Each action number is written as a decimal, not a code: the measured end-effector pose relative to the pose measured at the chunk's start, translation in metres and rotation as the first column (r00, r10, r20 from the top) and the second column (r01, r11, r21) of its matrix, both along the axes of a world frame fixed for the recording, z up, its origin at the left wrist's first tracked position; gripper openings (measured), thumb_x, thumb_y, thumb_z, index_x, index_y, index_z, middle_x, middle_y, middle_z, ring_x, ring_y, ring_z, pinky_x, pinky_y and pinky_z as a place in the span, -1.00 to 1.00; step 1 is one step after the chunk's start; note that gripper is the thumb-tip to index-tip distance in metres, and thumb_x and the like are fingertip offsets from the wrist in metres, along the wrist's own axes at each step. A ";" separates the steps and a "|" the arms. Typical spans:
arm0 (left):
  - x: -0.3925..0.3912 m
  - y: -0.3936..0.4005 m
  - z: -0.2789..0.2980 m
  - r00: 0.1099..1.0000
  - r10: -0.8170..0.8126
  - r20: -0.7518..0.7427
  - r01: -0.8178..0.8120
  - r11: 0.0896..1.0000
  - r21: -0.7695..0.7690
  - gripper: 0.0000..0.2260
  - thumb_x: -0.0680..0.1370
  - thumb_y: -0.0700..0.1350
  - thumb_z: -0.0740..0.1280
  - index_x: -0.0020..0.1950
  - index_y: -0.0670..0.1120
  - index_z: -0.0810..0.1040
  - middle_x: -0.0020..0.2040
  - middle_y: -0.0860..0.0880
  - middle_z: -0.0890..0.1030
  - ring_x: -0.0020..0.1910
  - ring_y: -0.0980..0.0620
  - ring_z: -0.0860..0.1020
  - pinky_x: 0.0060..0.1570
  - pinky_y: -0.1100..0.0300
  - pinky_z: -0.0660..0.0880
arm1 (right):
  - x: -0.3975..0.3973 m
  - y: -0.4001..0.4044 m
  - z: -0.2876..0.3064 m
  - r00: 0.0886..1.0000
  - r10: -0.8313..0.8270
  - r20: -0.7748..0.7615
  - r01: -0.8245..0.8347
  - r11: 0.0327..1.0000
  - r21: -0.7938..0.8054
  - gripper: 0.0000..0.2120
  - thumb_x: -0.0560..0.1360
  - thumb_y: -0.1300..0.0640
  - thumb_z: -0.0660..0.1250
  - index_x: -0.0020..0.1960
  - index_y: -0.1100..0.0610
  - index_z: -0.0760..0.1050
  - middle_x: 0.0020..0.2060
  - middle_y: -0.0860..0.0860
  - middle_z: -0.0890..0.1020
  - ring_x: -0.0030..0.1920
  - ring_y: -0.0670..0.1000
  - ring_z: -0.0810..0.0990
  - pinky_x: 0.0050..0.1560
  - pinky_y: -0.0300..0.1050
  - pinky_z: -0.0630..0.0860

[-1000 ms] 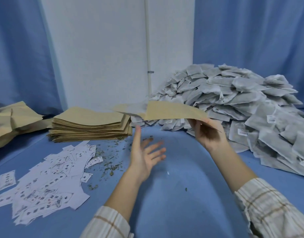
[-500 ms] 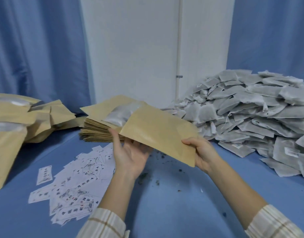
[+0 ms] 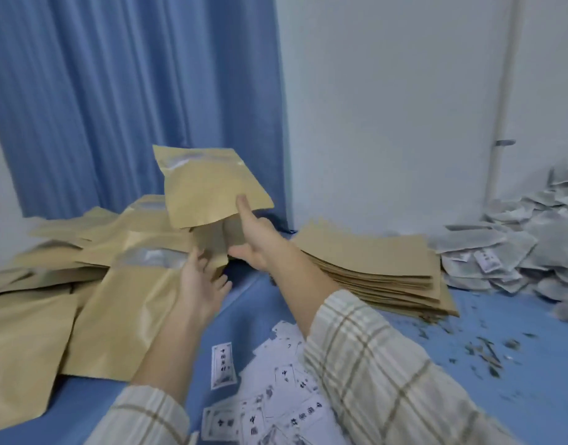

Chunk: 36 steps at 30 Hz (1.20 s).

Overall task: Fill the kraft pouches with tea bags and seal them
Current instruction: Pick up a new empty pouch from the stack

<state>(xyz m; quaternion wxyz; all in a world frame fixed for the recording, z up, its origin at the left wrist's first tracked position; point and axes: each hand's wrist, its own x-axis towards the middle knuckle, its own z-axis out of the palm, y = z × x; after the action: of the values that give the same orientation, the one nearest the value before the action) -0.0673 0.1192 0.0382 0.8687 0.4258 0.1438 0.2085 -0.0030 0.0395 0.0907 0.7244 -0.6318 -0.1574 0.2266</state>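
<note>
My right hand (image 3: 260,242) pinches a kraft pouch (image 3: 205,184) by its lower right corner, thumb on the front. It holds the pouch tilted in the air above a pile of kraft pouches (image 3: 93,284) lying at the left. The pouch's clear window faces up and left. My left hand (image 3: 202,284) is open below it, its fingertips touching a darker kraft fold (image 3: 212,248) under the raised pouch. I cannot tell whether that fold belongs to the same pouch. A flat stack of empty pouches (image 3: 372,261) lies to the right. The heap of tea bags (image 3: 517,245) sits at the far right.
Small printed paper labels (image 3: 276,396) are scattered on the blue table (image 3: 404,364) near my forearms. Loose tea crumbs (image 3: 485,348) dot the table at the right. A blue curtain (image 3: 131,91) and a white wall (image 3: 388,107) close off the back.
The view has swung left. The pouch, gripped before by both hands in front of me, now hangs over the left pile in my right hand alone; my left hand has let go.
</note>
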 end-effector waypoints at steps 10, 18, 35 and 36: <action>0.058 -0.071 -0.058 0.958 -0.271 -0.098 0.254 0.955 -0.156 -0.50 0.61 0.08 0.18 0.39 -0.27 0.28 0.35 -0.26 0.39 0.23 -0.31 0.46 0.21 -0.12 0.43 | 0.063 -0.084 -0.099 0.750 -0.144 0.645 0.469 0.803 -0.367 -0.74 0.48 0.20 0.30 0.16 0.14 0.55 0.07 0.02 0.63 0.13 0.01 0.55 0.12 -0.24 0.40; 0.073 -0.096 -0.076 0.931 -0.335 -0.144 0.288 0.918 -0.273 -0.51 0.58 -0.02 0.26 0.40 -0.26 0.27 0.30 -0.31 0.42 0.15 -0.36 0.49 -0.07 -0.12 0.49 | 0.107 -0.168 -0.139 0.682 0.254 0.685 0.672 0.150 -0.725 -0.24 0.51 -0.29 0.12 0.50 0.15 0.02 0.45 0.09 0.25 0.45 0.12 0.15 0.44 0.08 0.02; 0.025 -0.192 -0.045 0.987 -0.114 -0.111 0.119 0.992 0.037 -0.79 0.60 -0.34 0.14 0.21 -0.31 0.41 0.01 -0.17 0.57 -0.11 -0.12 0.55 -0.15 -0.04 0.53 | -0.019 -0.271 -0.126 0.303 0.269 0.914 0.659 0.634 -0.405 -0.66 0.46 -0.04 0.38 0.20 0.05 0.57 0.06 -0.01 0.65 0.13 0.04 0.55 0.09 -0.05 0.51; 0.018 -0.196 -0.041 0.989 -0.037 -0.146 0.062 0.983 0.170 -0.77 0.59 -0.30 0.16 0.24 -0.31 0.42 0.04 -0.16 0.58 -0.06 -0.14 0.56 -0.08 -0.04 0.52 | -0.028 -0.273 -0.121 0.478 0.212 0.852 0.579 0.654 -0.487 -0.58 0.49 -0.14 0.29 0.29 0.00 0.49 0.18 -0.04 0.59 0.21 -0.03 0.48 0.20 -0.11 0.43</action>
<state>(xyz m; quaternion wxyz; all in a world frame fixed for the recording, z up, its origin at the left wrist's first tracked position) -0.0489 -0.0767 -0.0029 0.8207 0.5172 0.1759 0.1674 -0.0308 -0.2334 -0.0301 0.2493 -0.9013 -0.3133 -0.1655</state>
